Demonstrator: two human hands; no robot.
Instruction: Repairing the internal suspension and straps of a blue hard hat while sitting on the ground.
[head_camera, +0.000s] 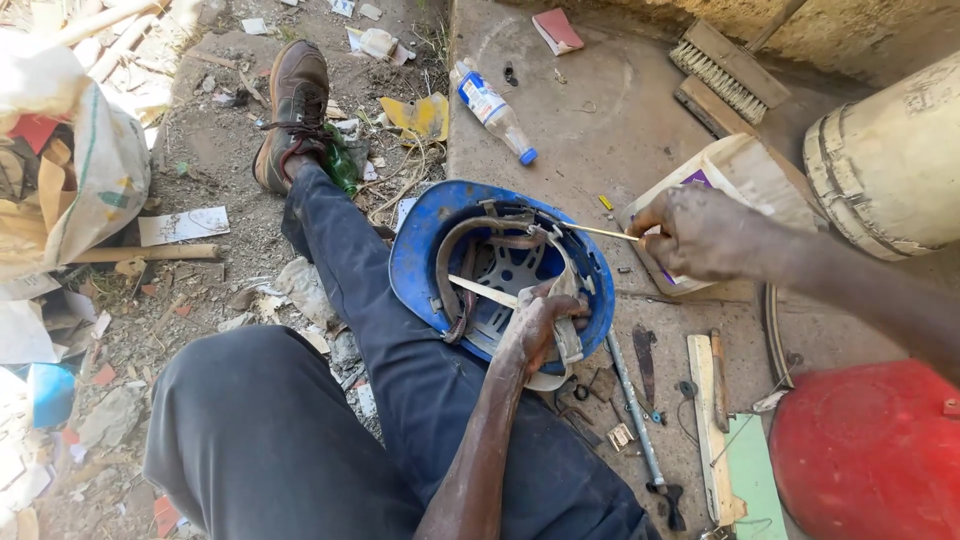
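Note:
An upturned blue hard hat (420, 250) rests against my leg, its grey inner harness and straps showing. My left hand (540, 325) grips the strap and lining at the hat's near rim. My right hand (700, 235) is raised to the right of the hat and pinches a thin pale needle-like stick (600, 231) that points left toward the harness. A pale strip (480, 291) lies across the inside of the hat.
A plastic bottle (495, 112), a brush (725, 70) and a small red pad (557, 30) lie on the concrete slab. A cardboard box (740, 170), a cream drum (890, 160) and a red bucket (870, 455) stand at right. Metal tools (640, 400) lie beside my knee; litter covers the ground at left.

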